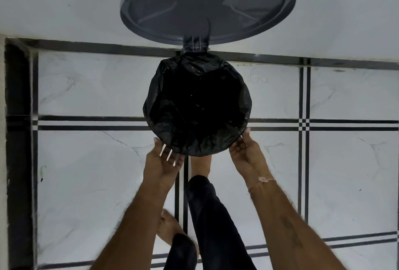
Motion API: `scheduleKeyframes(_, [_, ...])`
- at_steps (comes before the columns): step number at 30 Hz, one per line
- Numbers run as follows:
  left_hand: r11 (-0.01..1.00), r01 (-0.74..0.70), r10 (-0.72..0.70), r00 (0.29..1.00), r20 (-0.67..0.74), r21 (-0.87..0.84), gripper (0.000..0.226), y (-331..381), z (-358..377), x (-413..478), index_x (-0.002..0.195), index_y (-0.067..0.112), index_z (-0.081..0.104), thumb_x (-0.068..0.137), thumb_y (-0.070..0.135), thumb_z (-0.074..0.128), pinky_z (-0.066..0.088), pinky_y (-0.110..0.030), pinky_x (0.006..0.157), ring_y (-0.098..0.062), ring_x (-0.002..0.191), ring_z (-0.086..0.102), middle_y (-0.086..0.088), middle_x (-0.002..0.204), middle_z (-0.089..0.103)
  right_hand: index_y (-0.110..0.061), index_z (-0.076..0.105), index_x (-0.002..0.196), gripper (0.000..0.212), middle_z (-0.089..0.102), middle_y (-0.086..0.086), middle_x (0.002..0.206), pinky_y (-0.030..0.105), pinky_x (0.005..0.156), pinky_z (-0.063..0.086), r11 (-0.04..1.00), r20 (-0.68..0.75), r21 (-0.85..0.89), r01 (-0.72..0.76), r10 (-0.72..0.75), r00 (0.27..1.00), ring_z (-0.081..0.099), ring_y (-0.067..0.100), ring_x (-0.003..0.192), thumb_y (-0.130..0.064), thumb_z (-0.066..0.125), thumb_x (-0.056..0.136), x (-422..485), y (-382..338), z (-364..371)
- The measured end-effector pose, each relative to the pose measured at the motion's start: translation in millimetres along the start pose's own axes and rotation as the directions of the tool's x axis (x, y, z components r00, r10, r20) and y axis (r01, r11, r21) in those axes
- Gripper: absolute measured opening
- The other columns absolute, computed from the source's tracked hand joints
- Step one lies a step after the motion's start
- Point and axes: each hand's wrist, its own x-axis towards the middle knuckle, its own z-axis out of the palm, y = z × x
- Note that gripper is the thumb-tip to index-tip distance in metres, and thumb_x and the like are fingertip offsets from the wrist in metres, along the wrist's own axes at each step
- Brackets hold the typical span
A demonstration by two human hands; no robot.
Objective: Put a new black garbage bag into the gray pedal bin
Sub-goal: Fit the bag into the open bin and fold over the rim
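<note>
Bag: garbage bag (197,105) lined the pedal bin (195,46), hem over the rim.
Left hand (164,161): fingers straight, touching the near hem.
Right hand (244,150): pinched the hem.
Technique: hem likely needed an even downward tug.

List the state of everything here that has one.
lid, open, swung up and back.
black garbage bag, lining the bin, mouth spread over the rim.
left hand, fingers straight, touching the bag's near edge.
right hand, at the bag's near edge; grip unclear.
foot, toes hidden under the bin's front.
</note>
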Motion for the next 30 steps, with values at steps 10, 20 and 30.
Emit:
scheduleKeyframes(10, [0.992, -0.074, 0.082, 0.994, 0.071, -0.098, 0.04, -18.4, 2.2, 14.1, 0.107, 0.012, 0.074, 0.099, 0.046, 0.054, 0.062, -0.034, 0.088, -0.02, 0.103, 0.074, -0.004, 0.109, 0.077, -0.009, 0.072, 0.102, 0.021, 0.075, 0.002, 0.088, 0.019, 0.049, 0.053, 0.995, -0.055, -0.059, -0.077, 0.073, 0.996, 0.066, 0.012, 0.065, -0.026, 0.061, 0.103, 18.1, 11.1, 3.7])
scheduleKeyframes(20, [0.99, -0.059, 0.065, 0.997, 0.041, -0.13, 0.039, -22.1, -1.6, 10.2, 0.082, 0.016, 0.084, 0.101, 0.038, 0.057, 0.062, -0.036, 0.08, -0.019, 0.09, 0.074, -0.001, 0.092, 0.079, -0.002, 0.071, 0.103, 0.018, 0.079, 0.009, 0.086, 0.027, 0.075, 0.066, 0.985, -0.011, 0.152, -0.076, 0.079, 0.997, 0.079, 0.016, 0.072, -0.013, 0.057, 0.104, -10.4, 17.0, 8.7])
scheduleKeyframes(30, [0.984, -0.053, 0.049, 0.998, -0.027, -0.17, 0.03, -21.3, 14.9, 9.8, 0.12, 0.007, 0.066, 0.104, 0.031, 0.056, 0.065, -0.036, 0.078, -0.022, 0.088, 0.078, -0.006, 0.094, 0.08, -0.004, 0.07, 0.112, 0.025, 0.068, 0.014, 0.117, 0.037, 0.067, 0.066, 0.975, -0.08, 0.17, -0.145, 0.161, 0.984, 0.07, 0.025, 0.102, -0.026, 0.067, 0.1, -24.1, 30.4, 5.4])
